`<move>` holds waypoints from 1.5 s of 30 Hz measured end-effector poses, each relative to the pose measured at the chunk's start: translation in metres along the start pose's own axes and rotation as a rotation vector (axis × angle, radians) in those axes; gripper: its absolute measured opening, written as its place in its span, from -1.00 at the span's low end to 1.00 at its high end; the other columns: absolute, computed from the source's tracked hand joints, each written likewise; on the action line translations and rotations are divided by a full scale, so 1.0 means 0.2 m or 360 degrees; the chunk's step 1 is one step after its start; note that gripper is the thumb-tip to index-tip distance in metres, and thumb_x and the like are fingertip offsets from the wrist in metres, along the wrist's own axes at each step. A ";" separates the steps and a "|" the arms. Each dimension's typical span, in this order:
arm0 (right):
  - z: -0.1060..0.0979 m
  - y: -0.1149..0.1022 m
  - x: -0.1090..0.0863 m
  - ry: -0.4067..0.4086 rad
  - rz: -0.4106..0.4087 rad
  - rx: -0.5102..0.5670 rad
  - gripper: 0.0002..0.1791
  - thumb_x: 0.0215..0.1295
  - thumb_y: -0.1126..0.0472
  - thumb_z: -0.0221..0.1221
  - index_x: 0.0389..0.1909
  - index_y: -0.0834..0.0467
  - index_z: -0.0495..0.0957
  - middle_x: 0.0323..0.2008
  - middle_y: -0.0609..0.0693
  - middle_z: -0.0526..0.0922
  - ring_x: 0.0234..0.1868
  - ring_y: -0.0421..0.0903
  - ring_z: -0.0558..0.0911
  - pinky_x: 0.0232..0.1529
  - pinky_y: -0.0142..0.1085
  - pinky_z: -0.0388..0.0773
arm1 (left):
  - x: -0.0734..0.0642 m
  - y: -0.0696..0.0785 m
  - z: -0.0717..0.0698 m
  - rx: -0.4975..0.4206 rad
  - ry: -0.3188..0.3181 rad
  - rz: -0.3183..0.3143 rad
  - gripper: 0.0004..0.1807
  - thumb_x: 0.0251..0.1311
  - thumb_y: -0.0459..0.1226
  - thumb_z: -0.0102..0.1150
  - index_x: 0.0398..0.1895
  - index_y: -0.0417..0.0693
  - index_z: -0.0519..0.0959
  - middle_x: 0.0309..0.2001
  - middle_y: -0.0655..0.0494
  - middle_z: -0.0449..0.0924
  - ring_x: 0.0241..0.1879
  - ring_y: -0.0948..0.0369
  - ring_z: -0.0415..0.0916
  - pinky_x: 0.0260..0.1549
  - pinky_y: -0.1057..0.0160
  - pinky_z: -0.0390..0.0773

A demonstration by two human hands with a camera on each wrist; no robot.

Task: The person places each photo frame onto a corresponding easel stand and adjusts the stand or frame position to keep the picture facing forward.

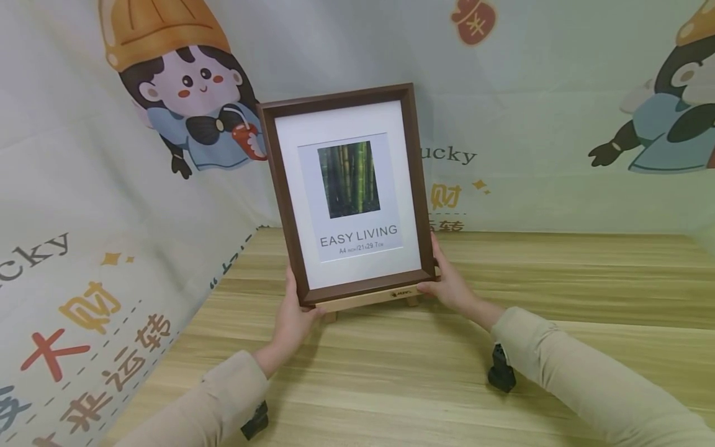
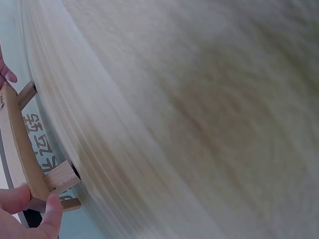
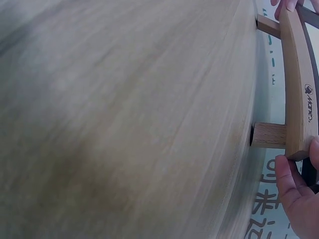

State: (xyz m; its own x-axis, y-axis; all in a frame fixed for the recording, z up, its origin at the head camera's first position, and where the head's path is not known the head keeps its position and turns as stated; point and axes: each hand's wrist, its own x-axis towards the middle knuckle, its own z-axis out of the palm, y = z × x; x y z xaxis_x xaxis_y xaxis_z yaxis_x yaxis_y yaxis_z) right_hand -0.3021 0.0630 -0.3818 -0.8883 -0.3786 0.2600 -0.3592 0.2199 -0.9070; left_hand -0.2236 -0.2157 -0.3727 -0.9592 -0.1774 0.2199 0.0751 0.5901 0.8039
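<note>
Fingers first, and from my far-off seat I had both sets in sight: the left hand (image 1: 293, 320) had its fingertips (image 2: 52, 211) pinching one end of the pale wooden ledge (image 1: 363, 300), and over at the opposite end the right hand (image 1: 452, 287) matched it, its own fingertips (image 3: 285, 172) closed on the corner, near a dark printed mark (image 3: 309, 102)! How the fingers behind lay, I couldn't tell. That ledge ran along the front of a wooden stand, with short legs (image 3: 270, 135) jutting below; whether their feet touched the wood-grained table (image 1: 558, 285), I couldn't make out. And up on the ledge, between the two hands, there it was, the brown picture frame (image 1: 346, 226), upright and tipped a little to the left in the head view, showing a bamboo photograph (image 1: 349, 180) inside a white mat (image 1: 287, 186), with EASY LIVING printed underneath! Outward again: beige sleeves (image 1: 603, 366) covered both forearms, with a black fitting (image 1: 501, 370) under the right cuff and another under the left. Beyond the table's far edge hung a pale printed curtain (image 1: 530, 124), carrying cartoon figures (image 1: 192, 87) in orange hats and coloured lettering.
</note>
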 end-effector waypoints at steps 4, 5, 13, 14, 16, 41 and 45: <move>0.00 -0.03 0.00 0.0013 0.0089 -0.0048 0.15 0.07 0.60 0.12 0.42 -0.08 -0.44 0.26 0.49 0.06 -0.30 0.17 0.59 -0.33 -0.16 0.63 | 0.00 0.01 0.00 -0.0013 -0.0002 -0.0001 0.21 -0.05 -0.53 0.26 0.43 0.10 -0.42 0.35 -0.25 0.08 0.21 -0.15 0.22 0.09 -0.01 0.37; 0.01 -0.03 0.00 0.0017 0.0106 -0.0057 0.15 0.06 0.60 0.11 0.42 -0.07 -0.44 0.27 0.48 0.06 -0.30 0.17 0.58 -0.32 -0.15 0.63 | 0.00 0.01 0.00 -0.0013 -0.0003 -0.0002 0.20 -0.05 -0.53 0.26 0.43 0.11 -0.42 0.35 -0.25 0.08 0.21 -0.14 0.23 0.08 -0.01 0.38; 0.00 -0.03 -0.01 0.0016 0.0150 -0.0069 0.13 0.08 0.60 0.10 0.42 -0.05 -0.46 0.27 0.46 0.06 -0.32 0.09 0.58 -0.27 -0.13 0.62 | 0.01 0.01 0.01 0.0024 -0.0003 -0.0024 0.19 -0.06 -0.53 0.26 0.44 0.07 -0.41 0.32 -0.26 0.12 0.10 -0.15 0.35 -0.01 0.01 0.46; 0.00 -0.02 -0.01 0.0018 0.0150 -0.0067 0.13 0.09 0.60 0.10 0.42 -0.05 -0.46 0.27 0.46 0.06 -0.32 0.09 0.58 -0.28 -0.13 0.62 | 0.01 0.01 0.01 0.0026 -0.0004 -0.0028 0.19 -0.06 -0.53 0.26 0.44 0.08 -0.40 0.33 -0.25 0.12 0.10 -0.15 0.35 0.00 0.01 0.46; 0.00 -0.02 -0.01 0.0024 0.0148 -0.0064 0.13 0.08 0.60 0.09 0.42 -0.04 -0.46 0.26 0.47 0.08 -0.32 0.10 0.58 -0.29 -0.13 0.62 | 0.01 0.01 0.02 0.0026 -0.0012 -0.0034 0.20 -0.06 -0.52 0.26 0.44 0.10 -0.40 0.35 -0.23 0.09 0.13 -0.15 0.32 0.02 0.01 0.44; -0.05 -0.01 -0.05 0.0101 0.0134 -0.0058 0.15 0.05 0.62 0.10 0.42 -0.03 -0.45 0.22 0.51 0.13 -0.28 0.20 0.58 -0.37 -0.12 0.63 | 0.04 0.04 0.06 0.0034 -0.0086 -0.0058 0.19 -0.04 -0.49 0.26 0.44 0.09 -0.41 0.36 -0.18 0.08 -0.19 -0.06 0.48 -0.23 0.11 0.54; -0.06 -0.01 -0.06 0.0105 0.0145 -0.0055 0.15 0.06 0.62 0.09 0.42 -0.06 -0.46 0.22 0.51 0.12 -0.24 0.24 0.57 -0.37 -0.12 0.63 | 0.05 0.04 0.07 0.0019 -0.0090 -0.0039 0.19 -0.05 -0.50 0.27 0.44 0.10 -0.41 0.37 -0.16 0.05 -0.11 -0.07 0.47 -0.20 0.13 0.54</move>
State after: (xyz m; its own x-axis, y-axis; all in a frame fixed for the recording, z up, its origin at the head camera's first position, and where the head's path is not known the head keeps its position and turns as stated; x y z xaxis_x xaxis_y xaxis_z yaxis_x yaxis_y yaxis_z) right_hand -0.2949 0.0777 -0.3799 -0.9342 -0.2957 0.1994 -0.2848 0.2819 -0.9162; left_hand -0.2363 -0.2016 -0.3708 -0.9746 -0.1473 0.1685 0.0486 0.5957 0.8018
